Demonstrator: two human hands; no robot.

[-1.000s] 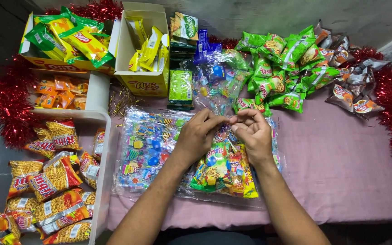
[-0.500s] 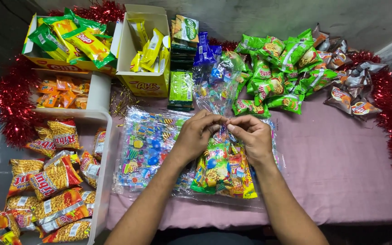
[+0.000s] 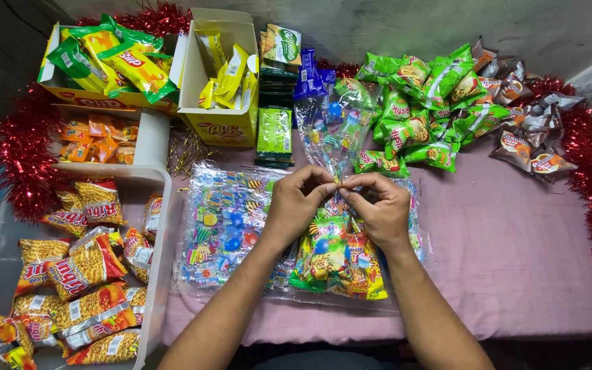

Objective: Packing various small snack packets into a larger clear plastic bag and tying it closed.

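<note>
clear snack bag (image 3: 334, 257) neck pinched between left hand (image 3: 298, 204) and right hand (image 3: 380, 209)

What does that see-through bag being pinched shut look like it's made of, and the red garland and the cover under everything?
The see-through bag, pinched by the left hand and right hand, looks like thin glossy plastic film: it crinkles and glints. The red garland seems metallic foil tinsel, spiky and shiny. The pink cover looks like matte woven cloth.
</note>
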